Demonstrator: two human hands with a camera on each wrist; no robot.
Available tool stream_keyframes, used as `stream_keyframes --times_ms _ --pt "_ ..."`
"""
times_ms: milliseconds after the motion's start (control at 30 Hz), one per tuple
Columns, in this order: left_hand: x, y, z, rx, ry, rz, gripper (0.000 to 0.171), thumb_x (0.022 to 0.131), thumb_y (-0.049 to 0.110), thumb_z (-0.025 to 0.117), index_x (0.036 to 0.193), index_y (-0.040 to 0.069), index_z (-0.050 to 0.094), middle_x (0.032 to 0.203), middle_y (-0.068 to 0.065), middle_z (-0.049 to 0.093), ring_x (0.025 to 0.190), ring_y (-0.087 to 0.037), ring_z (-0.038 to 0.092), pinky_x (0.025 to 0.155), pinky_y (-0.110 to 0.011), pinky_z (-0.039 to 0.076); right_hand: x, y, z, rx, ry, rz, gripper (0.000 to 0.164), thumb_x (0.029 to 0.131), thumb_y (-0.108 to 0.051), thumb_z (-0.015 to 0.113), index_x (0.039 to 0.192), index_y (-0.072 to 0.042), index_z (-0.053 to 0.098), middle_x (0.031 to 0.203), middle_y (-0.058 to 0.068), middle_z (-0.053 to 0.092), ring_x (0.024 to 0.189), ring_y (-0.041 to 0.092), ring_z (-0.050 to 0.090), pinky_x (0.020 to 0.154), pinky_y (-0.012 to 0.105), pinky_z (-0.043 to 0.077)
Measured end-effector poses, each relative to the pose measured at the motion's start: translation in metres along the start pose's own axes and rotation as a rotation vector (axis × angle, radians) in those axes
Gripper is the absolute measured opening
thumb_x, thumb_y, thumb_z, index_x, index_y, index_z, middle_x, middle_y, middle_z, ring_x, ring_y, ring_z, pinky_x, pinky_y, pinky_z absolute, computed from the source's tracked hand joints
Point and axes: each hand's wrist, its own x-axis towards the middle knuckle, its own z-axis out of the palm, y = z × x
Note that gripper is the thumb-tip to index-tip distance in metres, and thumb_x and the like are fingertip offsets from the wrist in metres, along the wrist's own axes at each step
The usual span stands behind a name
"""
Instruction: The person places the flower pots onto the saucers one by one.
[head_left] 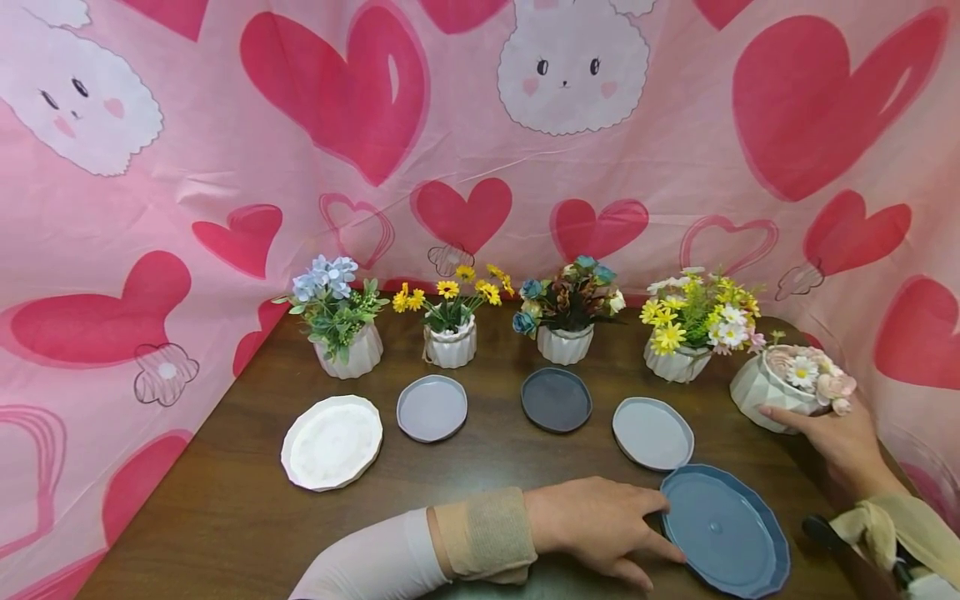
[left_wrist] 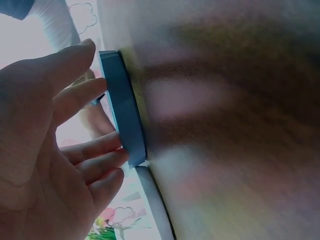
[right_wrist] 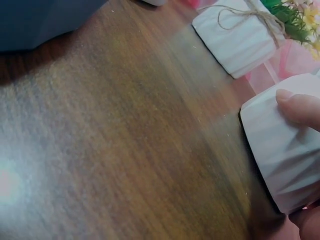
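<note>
My right hand point(head_left: 847, 442) grips a white faceted flowerpot point(head_left: 759, 392) with pale pink flowers and a daisy, at the table's right end. Its thumb point(right_wrist: 302, 110) lies along the pot's side in the right wrist view; most other fingers are hidden. At the front right lies a large blue-grey plant saucer point(head_left: 716, 533). My left hand point(head_left: 600, 525) is at its left rim, fingers loosely spread and extended. In the left wrist view, fingertips reach the rim of the blue saucer point(left_wrist: 122, 110), without curling round it.
Along the back stand several white pots with blue flowers point(head_left: 352, 350), yellow daisies point(head_left: 452, 343), teal blooms point(head_left: 566, 343) and yellow-white flowers point(head_left: 678, 364). Before them lie saucers: white point(head_left: 333, 442), lilac-grey point(head_left: 432, 408), dark grey point(head_left: 557, 400) and light grey point(head_left: 652, 433), the last beside the blue one.
</note>
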Motion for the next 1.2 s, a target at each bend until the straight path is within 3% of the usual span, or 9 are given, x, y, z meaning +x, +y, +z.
stream_keyframes --times_ms 467,733,967,1200 --pt "-0.003 0.000 0.000 -0.004 0.016 0.008 0.055 0.096 0.061 0.048 0.147 0.046 0.038 0.150 0.006 0.038 0.132 0.002 0.040 0.107 -0.011 0.035 -0.001 -0.003 0.000 -0.075 0.011 0.037 0.095 0.080 -0.027 0.083 0.155 -0.033 0.026 0.137 -0.026 0.043 0.108 -0.014 0.039 0.079 -0.005 0.035" --pt "-0.002 0.001 -0.001 0.011 0.015 0.005 0.056 0.095 0.062 0.049 0.147 0.047 0.038 0.145 0.008 0.040 0.127 0.003 0.042 0.105 -0.010 0.035 -0.004 -0.004 -0.011 -0.067 -0.029 -0.039 0.089 0.084 -0.019 0.079 0.155 -0.033 0.027 0.125 -0.033 0.044 0.102 -0.016 0.040 0.076 -0.004 0.035" --pt "-0.001 0.001 -0.001 0.016 0.007 -0.005 0.057 0.093 0.064 0.049 0.147 0.049 0.037 0.146 0.008 0.039 0.127 0.003 0.041 0.105 -0.011 0.035 -0.005 -0.002 -0.013 -0.065 -0.022 -0.056 0.090 0.084 -0.018 0.080 0.155 -0.035 0.026 0.134 -0.030 0.043 0.109 -0.017 0.039 0.081 -0.005 0.034" --pt "-0.001 0.000 -0.002 -0.007 -0.005 -0.007 0.058 0.093 0.064 0.051 0.147 0.049 0.037 0.147 0.008 0.038 0.128 0.003 0.041 0.106 -0.011 0.035 -0.009 -0.005 -0.013 -0.054 -0.030 -0.088 0.084 0.084 -0.014 0.079 0.152 -0.032 0.033 0.121 -0.035 0.046 0.103 -0.019 0.041 0.079 -0.003 0.033"
